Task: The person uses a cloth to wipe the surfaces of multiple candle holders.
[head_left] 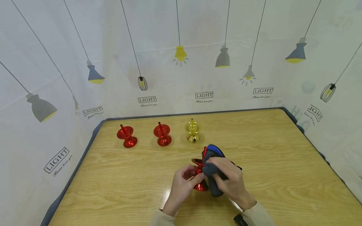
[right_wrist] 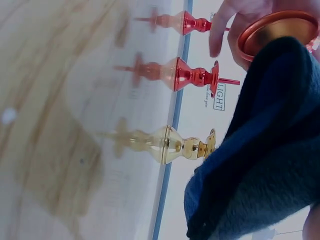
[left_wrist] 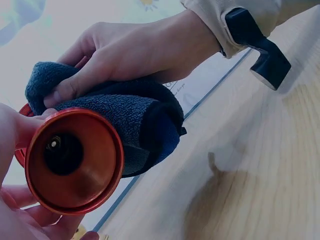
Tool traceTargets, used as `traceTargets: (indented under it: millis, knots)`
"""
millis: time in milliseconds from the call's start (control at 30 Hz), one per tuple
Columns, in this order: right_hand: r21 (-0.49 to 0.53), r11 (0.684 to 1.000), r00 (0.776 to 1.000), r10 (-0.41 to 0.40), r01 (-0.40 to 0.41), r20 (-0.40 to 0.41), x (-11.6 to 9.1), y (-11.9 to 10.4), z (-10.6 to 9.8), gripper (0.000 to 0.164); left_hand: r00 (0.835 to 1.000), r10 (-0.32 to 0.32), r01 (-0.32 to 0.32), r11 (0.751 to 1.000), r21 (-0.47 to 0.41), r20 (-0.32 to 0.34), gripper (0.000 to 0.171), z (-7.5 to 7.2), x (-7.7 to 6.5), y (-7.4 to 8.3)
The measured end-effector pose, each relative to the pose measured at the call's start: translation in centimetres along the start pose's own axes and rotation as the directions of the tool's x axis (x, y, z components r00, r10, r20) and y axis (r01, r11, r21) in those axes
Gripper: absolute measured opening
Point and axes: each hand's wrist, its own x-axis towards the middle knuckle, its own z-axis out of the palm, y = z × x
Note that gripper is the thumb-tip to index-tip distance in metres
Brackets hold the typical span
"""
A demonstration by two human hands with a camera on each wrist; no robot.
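My left hand point(head_left: 183, 185) grips a red metallic candle holder point(head_left: 201, 185) around its narrow middle, holding it tilted above the table. In the left wrist view the hollow underside of its base point(left_wrist: 90, 185) faces the camera. A dark grey-blue cloth point(head_left: 215, 188) is pinched in my right hand point(head_left: 233, 179) and pressed against the holder's upper part, beside its spike. The cloth point(right_wrist: 265, 150) hangs folded in the right wrist view and covers part of the holder there. Most of my right fingers are hidden behind it.
Two red candle holders point(head_left: 130, 142) point(head_left: 164, 140) and a gold candle holder point(head_left: 193, 138) stand upright in a row toward the back left of the wooden table point(head_left: 118, 188). A white sheet printed with lamps point(head_left: 169, 18) hangs around the table's back and sides.
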Motion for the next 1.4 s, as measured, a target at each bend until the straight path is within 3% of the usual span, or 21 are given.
traceTargets:
  millis: [167,333,567,733,867,1000,1133,1233,1400]
  knots:
    - [0.024,1.0,1.0,-0.014,0.013,0.014,0.2,-0.1,0.2,0.03,0.999,-0.02,0.021,1.0,-0.014,0.029,0.029,-0.5,-0.1,-0.2]
    - [0.039,0.999,1.0,-0.003,0.002,0.007,0.4,-0.2,0.2,0.031,0.992,-0.037,0.042,0.998,-0.037,0.12,0.035,-1.0,-0.1,-0.2]
    - [0.082,0.996,0.999,0.026,-0.028,0.02,0.1,-0.1,0.1,0.031,0.952,-0.063,0.09,0.993,-0.076,0.301,0.048,-2.1,0.0,-0.1]
    - [0.078,0.996,0.998,0.052,-0.053,0.021,0.1,-0.1,-0.1,0.03,0.931,-0.072,0.113,0.989,-0.096,0.358,0.05,-2.1,0.1,-0.1]
    - [0.035,0.999,1.0,0.026,-0.026,0.006,0.3,-0.2,-0.2,0.029,0.95,-0.038,0.056,0.997,-0.049,0.311,0.049,-1.2,0.0,-0.1]
    - [0.007,0.999,0.999,-0.035,0.035,-0.001,0.6,-0.4,-0.1,0.027,0.985,-0.014,0.011,1.0,0.02,0.172,0.042,-0.2,-0.1,0.0]
    - [0.009,0.998,0.998,-0.059,0.059,-0.01,0.8,-0.7,0.1,0.027,0.998,-0.011,0.009,0.999,0.031,0.059,0.04,0.1,-0.2,0.3]
    - [0.026,0.998,0.998,-0.053,0.053,-0.016,0.8,-0.8,0.1,0.027,0.998,-0.03,0.031,1.0,-0.001,0.052,0.038,-0.1,-0.1,0.3]
    - [0.056,0.998,0.999,-0.028,0.029,-0.019,0.6,-0.8,0.2,0.028,0.99,-0.067,0.08,0.992,-0.097,0.125,0.04,-0.7,-0.2,0.1]
